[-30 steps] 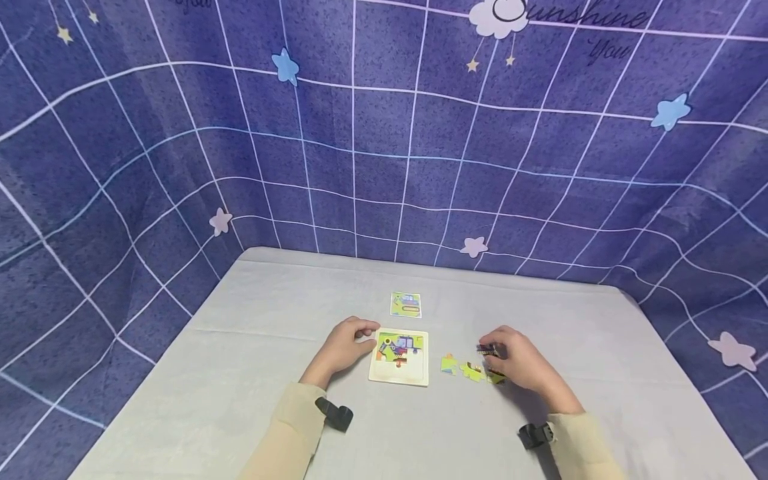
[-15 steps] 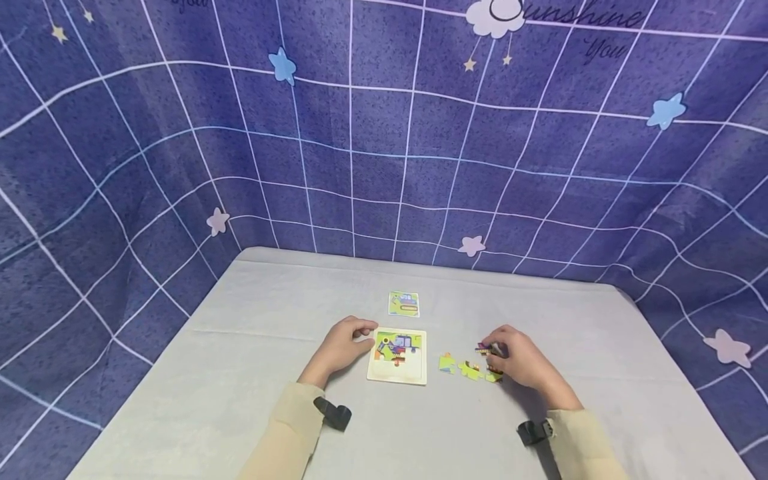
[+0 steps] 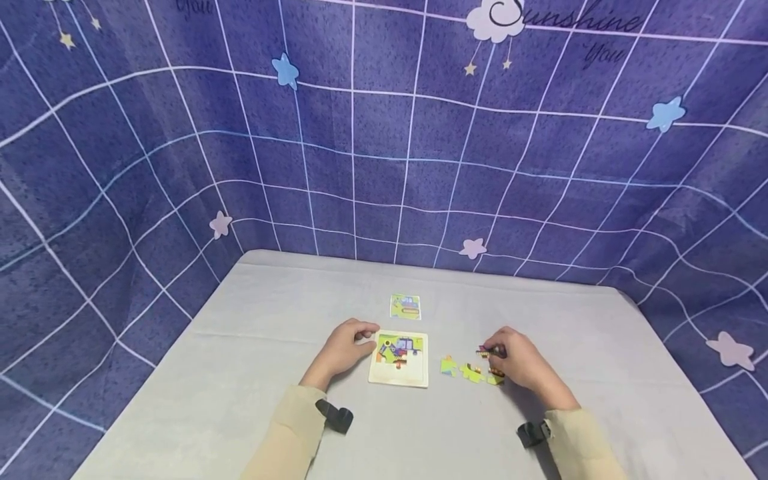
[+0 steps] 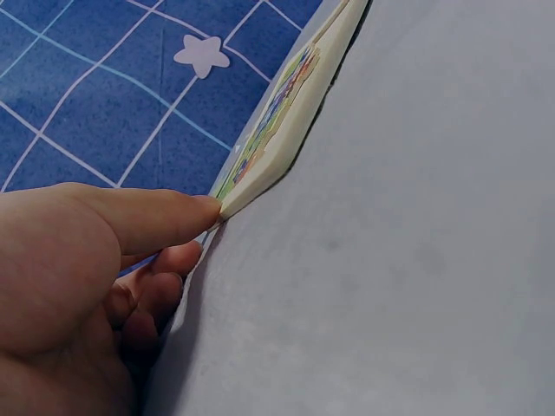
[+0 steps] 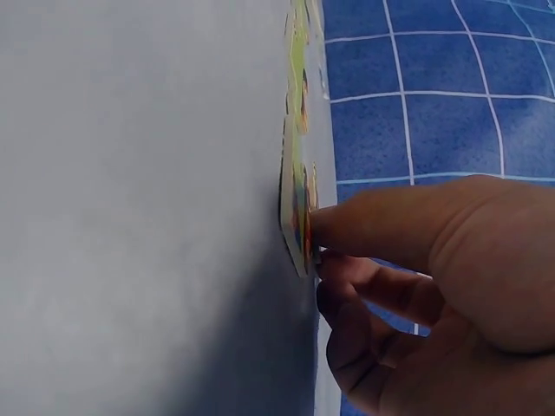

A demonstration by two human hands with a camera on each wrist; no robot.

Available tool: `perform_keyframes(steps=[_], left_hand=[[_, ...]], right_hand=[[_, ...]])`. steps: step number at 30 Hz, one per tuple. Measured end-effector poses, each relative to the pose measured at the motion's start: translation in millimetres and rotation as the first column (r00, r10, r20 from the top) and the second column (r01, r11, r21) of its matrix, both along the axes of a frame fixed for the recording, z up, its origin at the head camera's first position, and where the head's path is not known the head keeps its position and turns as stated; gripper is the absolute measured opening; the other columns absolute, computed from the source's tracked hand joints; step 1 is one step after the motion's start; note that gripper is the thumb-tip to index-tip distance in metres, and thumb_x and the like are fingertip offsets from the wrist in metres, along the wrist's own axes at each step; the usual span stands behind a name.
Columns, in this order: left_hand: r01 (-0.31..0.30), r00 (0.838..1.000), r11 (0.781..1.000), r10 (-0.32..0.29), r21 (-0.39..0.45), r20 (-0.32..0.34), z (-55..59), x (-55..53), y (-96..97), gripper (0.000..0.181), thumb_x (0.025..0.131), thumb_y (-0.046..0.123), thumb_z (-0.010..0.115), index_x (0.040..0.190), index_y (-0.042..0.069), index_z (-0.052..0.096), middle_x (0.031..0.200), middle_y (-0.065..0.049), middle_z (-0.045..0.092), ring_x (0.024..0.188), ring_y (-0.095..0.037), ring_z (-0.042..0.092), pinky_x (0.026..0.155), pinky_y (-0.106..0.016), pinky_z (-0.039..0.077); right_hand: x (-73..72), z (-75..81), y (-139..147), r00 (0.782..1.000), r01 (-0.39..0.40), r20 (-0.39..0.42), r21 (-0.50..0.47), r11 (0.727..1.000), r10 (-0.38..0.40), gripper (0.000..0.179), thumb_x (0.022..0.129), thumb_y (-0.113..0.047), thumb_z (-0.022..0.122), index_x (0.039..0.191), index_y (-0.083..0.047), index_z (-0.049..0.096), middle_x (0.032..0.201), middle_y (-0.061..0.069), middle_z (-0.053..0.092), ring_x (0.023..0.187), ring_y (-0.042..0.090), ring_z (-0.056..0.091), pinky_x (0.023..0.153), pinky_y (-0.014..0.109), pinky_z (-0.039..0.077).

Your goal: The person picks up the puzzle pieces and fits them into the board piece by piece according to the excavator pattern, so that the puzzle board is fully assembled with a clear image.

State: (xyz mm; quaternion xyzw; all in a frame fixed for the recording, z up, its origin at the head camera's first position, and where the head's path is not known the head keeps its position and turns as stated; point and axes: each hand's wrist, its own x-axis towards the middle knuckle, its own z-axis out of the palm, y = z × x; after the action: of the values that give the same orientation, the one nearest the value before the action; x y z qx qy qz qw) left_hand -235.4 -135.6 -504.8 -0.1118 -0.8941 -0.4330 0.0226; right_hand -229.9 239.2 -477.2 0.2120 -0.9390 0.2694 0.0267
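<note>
A square wooden puzzle board point(image 3: 399, 381) lies on the table, partly filled with pieces picturing a blue-and-purple digger. My left hand point(image 3: 345, 347) rests at its left side; the thumb touches the board's edge, seen closely in the left wrist view. To the right of the board, my right hand point(image 3: 517, 357) pinches a dark puzzle piece point(image 3: 485, 351) with a striped edge between thumb and forefinger. Below it lie loose pieces: a green-and-blue piece point(image 3: 448, 365), a green piece point(image 3: 471, 373) and another piece point(image 3: 495, 379), partly covered by the hand.
A small picture card point(image 3: 405, 307) of the digger lies behind the board. Pale grey cloth covers the table point(image 3: 444, 433). A blue curtain point(image 3: 372, 173) with grid lines and stars stands behind and at both sides.
The right fingers have shifted slightly about the dark puzzle piece, showing a little more of the pieces around it. My left hand and the board keep their places.
</note>
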Motion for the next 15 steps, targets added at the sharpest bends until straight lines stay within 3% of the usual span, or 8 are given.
perform_keyframes(steps=[9, 15], left_hand=[[-0.007, 1.000, 1.000, 0.007, -0.001, 0.002, -2.5, -1.6, 0.4, 0.032, 0.086, 0.010, 0.074, 0.118, 0.012, 0.071, 0.097, 0.003, 0.062, 0.095, -0.017, 0.057, 0.092, -0.040, 0.048], [-0.005, 1.000, 1.000, 0.005, 0.003, 0.000, -1.9, -1.5, 0.6, 0.032, 0.086, 0.010, 0.075, 0.118, 0.011, 0.072, 0.097, 0.002, 0.062, 0.095, -0.017, 0.057, 0.091, -0.040, 0.048]], right_hand=[[1.1, 9.4, 0.5, 0.999, 0.041, 0.005, 0.004, 0.999, -0.041, 0.017, 0.078, 0.000, 0.075, 0.095, -0.005, 0.075, 0.093, 0.006, 0.062, 0.073, 0.017, 0.053, 0.065, 0.033, 0.046], [4.6, 18.8, 2.5, 0.999, 0.025, -0.030, -0.039, 0.999, -0.027, 0.019, 0.077, 0.000, 0.076, 0.096, -0.004, 0.075, 0.093, 0.007, 0.064, 0.078, 0.021, 0.056, 0.067, 0.034, 0.048]])
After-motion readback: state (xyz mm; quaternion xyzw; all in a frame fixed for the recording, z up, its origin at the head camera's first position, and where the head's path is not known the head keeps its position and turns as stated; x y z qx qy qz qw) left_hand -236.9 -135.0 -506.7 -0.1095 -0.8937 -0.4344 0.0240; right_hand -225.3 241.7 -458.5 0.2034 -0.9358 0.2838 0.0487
